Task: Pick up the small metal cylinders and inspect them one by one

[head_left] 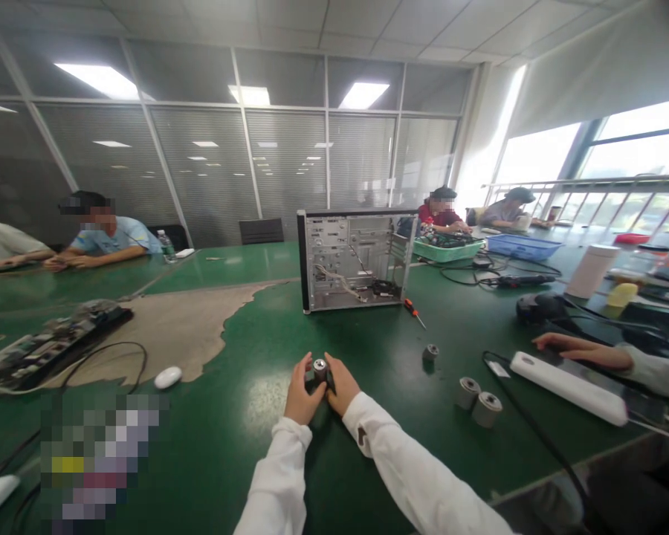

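Near the front middle of the green table, my left hand (pixel 299 392) and my right hand (pixel 343 385) close around a small grey metal cylinder (pixel 320 369) from both sides. Its round top shows between my fingertips, with a lighter, shiny centre. Its lower part is partly covered by my thumbs. To the right stands a similar small cylinder (pixel 430 354). Further right and closer to me, two larger metal cylinders (pixel 487 410) stand side by side.
An open computer case (pixel 362 297) stands ahead, with an orange-handled screwdriver (pixel 415 313) beside it. A white power strip (pixel 569 388) and another person's hand (pixel 585 349) are at right. A brown sheet (pixel 172 327), circuit parts (pixel 61 338) and a white mouse (pixel 168 377) lie left.
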Available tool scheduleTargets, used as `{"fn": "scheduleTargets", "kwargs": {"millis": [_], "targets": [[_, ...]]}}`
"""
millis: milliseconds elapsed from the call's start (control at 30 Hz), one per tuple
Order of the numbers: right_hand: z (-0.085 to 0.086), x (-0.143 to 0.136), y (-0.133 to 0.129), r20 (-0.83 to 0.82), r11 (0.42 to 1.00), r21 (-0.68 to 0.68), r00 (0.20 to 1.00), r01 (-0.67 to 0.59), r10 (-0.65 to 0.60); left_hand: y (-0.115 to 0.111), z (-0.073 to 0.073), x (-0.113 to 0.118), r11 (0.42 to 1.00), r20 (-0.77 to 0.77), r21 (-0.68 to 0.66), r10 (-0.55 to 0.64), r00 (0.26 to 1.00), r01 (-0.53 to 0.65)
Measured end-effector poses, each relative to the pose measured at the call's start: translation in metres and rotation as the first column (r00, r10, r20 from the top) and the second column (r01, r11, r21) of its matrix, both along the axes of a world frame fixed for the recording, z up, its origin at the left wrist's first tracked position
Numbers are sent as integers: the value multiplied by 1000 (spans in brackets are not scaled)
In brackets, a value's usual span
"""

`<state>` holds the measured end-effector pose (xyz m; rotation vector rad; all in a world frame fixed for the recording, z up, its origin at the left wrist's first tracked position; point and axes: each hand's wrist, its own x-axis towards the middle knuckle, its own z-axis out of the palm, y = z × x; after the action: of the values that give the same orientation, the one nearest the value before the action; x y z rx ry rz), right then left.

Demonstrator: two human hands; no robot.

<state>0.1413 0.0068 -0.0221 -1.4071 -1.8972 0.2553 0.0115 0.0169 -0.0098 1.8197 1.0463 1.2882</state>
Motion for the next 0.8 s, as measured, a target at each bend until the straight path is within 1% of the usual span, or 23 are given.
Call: {"fn": "scheduleTargets", "kwargs": {"millis": [67,100,167,233,333,433,533,600,733,800], "targets": [[-14,1,6,-176,999,36,984,-8,14,-1,2,1,996,-85,87,-10,996,18],[-18,3,8,-271,999,39,963,-3,13,-1,2,1,993,-119,117,-5,993,19],[-21,7,13,-449,999,15,893,38,-27,-1,4,2,987,-183,158,10,983,20],[-20,8,17,-582,996,-31,809,88,-90,-1,6,2,983,-243,185,32,969,14],[-17,6,24,-691,983,-99,700,156,-181,-1,7,1,979,-317,205,67,946,0],[-15,1,29,-739,969,-142,630,203,-240,-2,6,2,978,-329,207,75,941,-6],[-14,-1,31,-773,965,-166,581,203,-255,0,2,4,982,-256,189,68,964,-19],[-14,0,30,-795,970,-181,557,162,-241,2,-2,4,989,-164,143,66,984,-43],[-10,0,25,-825,986,-165,548,1,-138,6,-7,3,993,69,-40,111,991,-109],[-8,-2,22,-810,984,-153,581,-88,-75,7,-8,2,985,178,-117,145,973,-125]]}}
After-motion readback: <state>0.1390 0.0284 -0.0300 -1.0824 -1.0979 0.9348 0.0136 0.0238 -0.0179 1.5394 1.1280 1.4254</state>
